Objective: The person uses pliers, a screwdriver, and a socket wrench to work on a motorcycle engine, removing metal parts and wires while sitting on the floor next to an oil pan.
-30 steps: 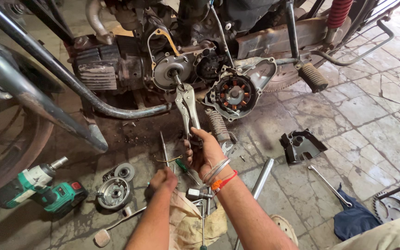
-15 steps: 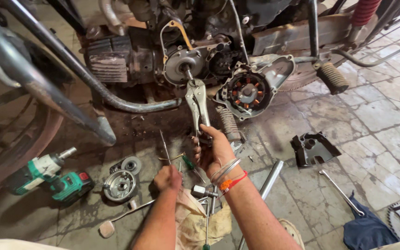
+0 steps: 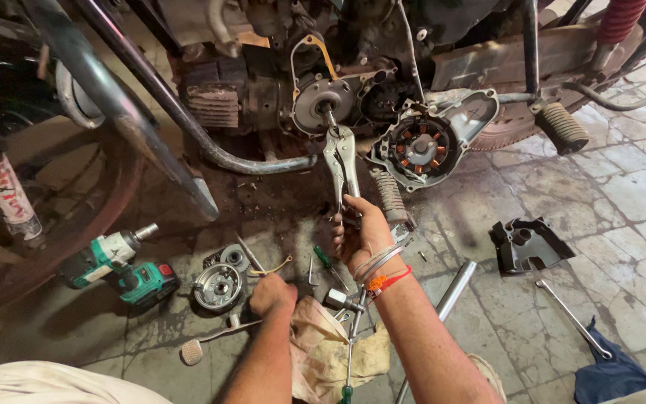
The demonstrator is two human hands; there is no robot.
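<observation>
My right hand (image 3: 359, 233) grips the handle of silver locking pliers (image 3: 340, 160), whose jaws are clamped on the shaft of a round engine part (image 3: 321, 105) on the motorcycle. Bangles and an orange band circle that wrist. My left hand (image 3: 272, 292) rests low on the floor with its fingers curled down among the scattered tools, beside a dirty cloth (image 3: 323, 348); whether it holds anything is hidden. A stator plate with copper coils (image 3: 420, 150) hangs just right of the pliers.
A teal cordless driver (image 3: 125, 262) lies at the left. A round metal hub (image 3: 218, 286), screwdrivers (image 3: 327, 263) and a socket lie near my left hand. A black cover (image 3: 526, 243), a metal tube (image 3: 454, 292), a wrench (image 3: 573, 318) and a blue cloth (image 3: 614, 374) lie at the right.
The view has moved closer to the engine. My right hand still holds the pliers on the shaft; my left hand has lowered a little toward the tools on the floor.
</observation>
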